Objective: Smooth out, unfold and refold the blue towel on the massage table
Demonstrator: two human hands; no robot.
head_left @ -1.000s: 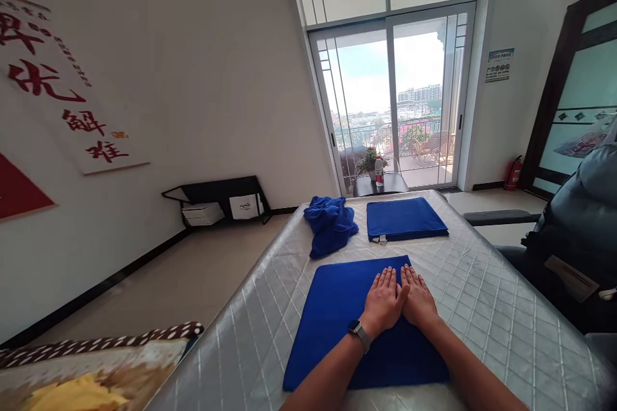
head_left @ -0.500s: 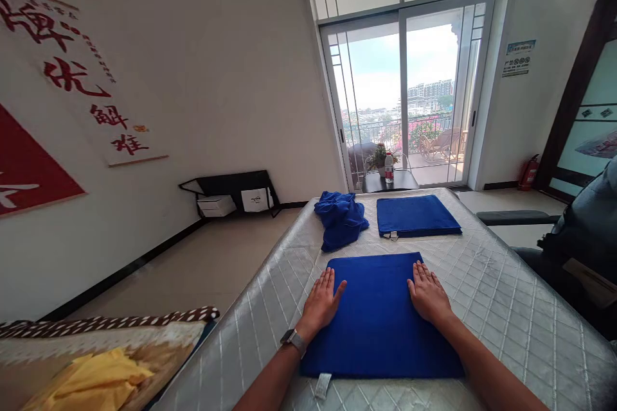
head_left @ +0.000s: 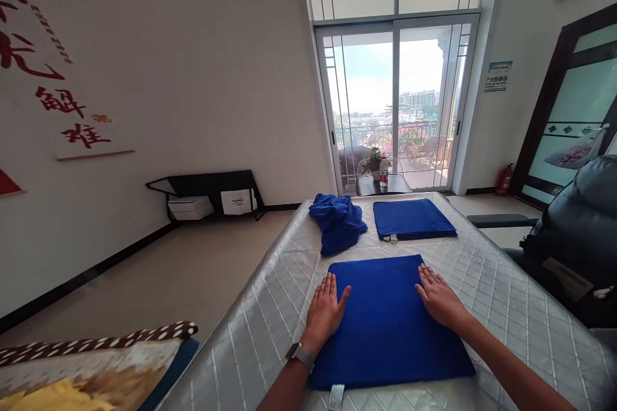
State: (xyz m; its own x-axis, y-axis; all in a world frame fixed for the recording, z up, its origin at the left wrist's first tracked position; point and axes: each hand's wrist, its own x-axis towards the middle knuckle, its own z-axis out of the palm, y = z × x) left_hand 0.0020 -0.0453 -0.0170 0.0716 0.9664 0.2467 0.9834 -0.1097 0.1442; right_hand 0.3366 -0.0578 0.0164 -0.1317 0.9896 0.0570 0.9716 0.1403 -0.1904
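Note:
A blue cloth (head_left: 383, 327), folded into a flat rectangle, lies on the quilted silver mattress (head_left: 525, 327) in front of me. A white label (head_left: 336, 396) sticks out from its near edge. My left hand (head_left: 326, 309) rests flat along the cloth's left edge, fingers stretched forward. On its right edge lies my right hand (head_left: 439, 295), also flat with the fingers extended. Farther back are a crumpled blue cloth (head_left: 339, 221) on the left and a flat stack of folded blue cloth (head_left: 413, 218) on the right, with a small white label at its near edge.
Beyond the mattress stands a small black table (head_left: 384, 185) with a bottle (head_left: 384, 172) and a potted plant (head_left: 373, 162). At the right is a dark padded chair (head_left: 585, 225). A patterned blanket (head_left: 116, 359) lies at lower left.
My view has turned slightly right. My right hand has slid a little outward over the cloth's right edge. My left hand stays on the left edge, and the cloth lies flat as before.

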